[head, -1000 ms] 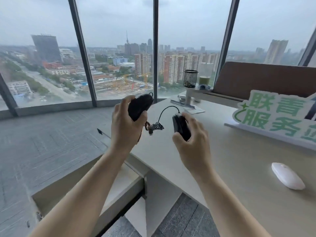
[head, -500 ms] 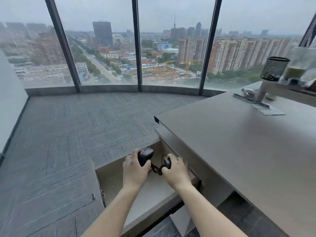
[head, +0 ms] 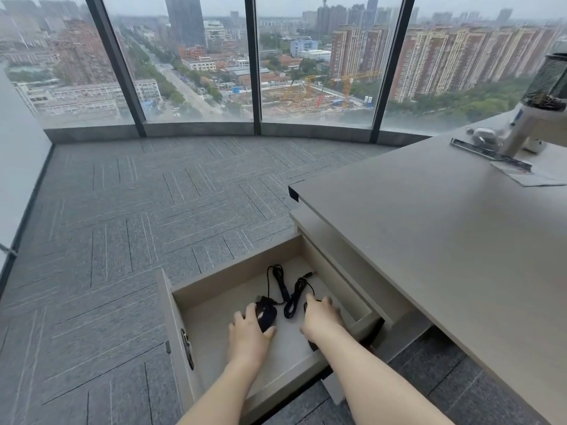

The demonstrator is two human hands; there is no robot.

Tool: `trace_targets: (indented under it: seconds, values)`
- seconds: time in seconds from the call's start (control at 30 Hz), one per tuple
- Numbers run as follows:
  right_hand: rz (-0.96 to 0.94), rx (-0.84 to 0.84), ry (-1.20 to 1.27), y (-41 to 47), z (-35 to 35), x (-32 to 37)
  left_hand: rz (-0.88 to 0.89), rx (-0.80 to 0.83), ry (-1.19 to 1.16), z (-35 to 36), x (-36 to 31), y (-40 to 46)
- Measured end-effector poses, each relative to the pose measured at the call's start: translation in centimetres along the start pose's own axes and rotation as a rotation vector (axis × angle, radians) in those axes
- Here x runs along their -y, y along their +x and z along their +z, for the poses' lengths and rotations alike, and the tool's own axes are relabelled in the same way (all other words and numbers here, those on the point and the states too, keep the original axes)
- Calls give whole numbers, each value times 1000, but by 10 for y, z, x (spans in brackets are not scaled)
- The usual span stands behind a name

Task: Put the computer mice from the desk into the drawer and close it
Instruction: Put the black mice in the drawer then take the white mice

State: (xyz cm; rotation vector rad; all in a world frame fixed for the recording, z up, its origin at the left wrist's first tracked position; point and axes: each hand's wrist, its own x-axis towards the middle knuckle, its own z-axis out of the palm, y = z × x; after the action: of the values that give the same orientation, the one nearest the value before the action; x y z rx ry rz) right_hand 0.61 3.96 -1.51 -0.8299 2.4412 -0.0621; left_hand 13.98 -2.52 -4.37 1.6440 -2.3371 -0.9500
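The beige drawer (head: 214, 283) stands pulled out to the left of the desk (head: 445, 240), low in the head view. Both my hands are down inside it. My left hand (head: 248, 332) rests on a black wired mouse (head: 265, 311) that lies on the drawer floor. My right hand (head: 320, 319) covers a second black mouse (head: 306, 306), of which only a dark sliver shows. Their black cables (head: 290, 292) lie tangled on the drawer floor between and beyond my hands.
Grey carpet tiles (head: 138, 225) spread left of the drawer up to the window wall (head: 254, 124). At the desk's far right stand a white shelf leg (head: 518, 130), a mesh pen cup (head: 549, 81) and a paper (head: 527, 176). A metal handle (head: 187, 348) sits on the drawer front.
My hands carried the two black mice from above the desk down into the open drawer, and my view turned left and down. The mice now rest on the drawer floor.
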Motion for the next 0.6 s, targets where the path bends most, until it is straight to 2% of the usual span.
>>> trace_targets:
  seconds: [0.17,0.3,0.4,0.47,0.6]
  values:
    - [-166,-260,182,-38,-31,-10,95,-81,-152,-29,-26,-8]
    - [-323,-498,361,-100,-72,-35,321,-149,-285,-53,-89,-37]
    - [-385,-720,422,-149,-104,-71,516,-140,-377,-56,-150,-77]
    - [-366,-841,428,-178,-122,-107,636,-103,-429,-47,-191,-110]
    - [-195,-1041,404,-230,-141,-205,817,57,-444,-8,-267,-186]
